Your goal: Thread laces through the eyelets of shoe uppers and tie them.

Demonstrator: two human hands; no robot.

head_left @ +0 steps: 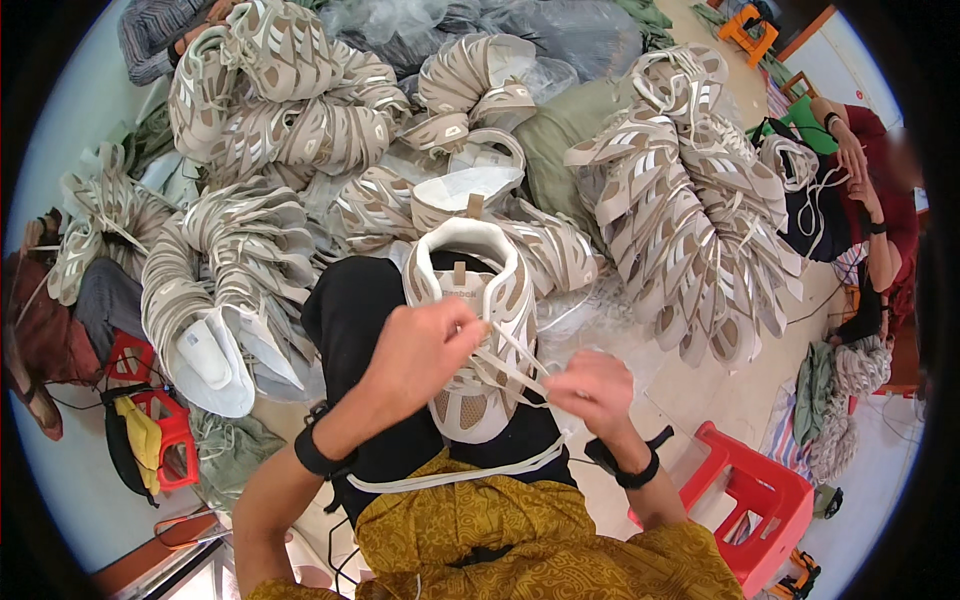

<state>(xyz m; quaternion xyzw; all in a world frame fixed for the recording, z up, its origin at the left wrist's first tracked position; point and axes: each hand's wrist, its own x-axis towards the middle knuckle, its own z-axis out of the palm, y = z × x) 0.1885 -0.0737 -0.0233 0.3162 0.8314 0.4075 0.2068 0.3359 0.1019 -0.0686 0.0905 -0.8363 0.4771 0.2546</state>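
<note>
A beige and white shoe upper (481, 418), with no sole visible, lies across my lap with its toe toward me. Over its lacing area my left hand (425, 345) is closed, fingertips pinched on the white shoelace by the upper eyelets. To the right my right hand (592, 390) is closed too, gripping the shoelace (515, 372), whose strands run between both hands. A loose length of lace hangs in a curve across my lap, over the yellow patterned cloth (480, 515). My fingers hide part of the tongue and eyelets.
Stacked shoe uppers lie ahead in piles, at the left (235, 235) and right (690, 215). A red stool (750, 490) stands at my right, another red stool (175, 440) at the left. A person in a dark red top (885, 190) sits at the right holding a laced upper.
</note>
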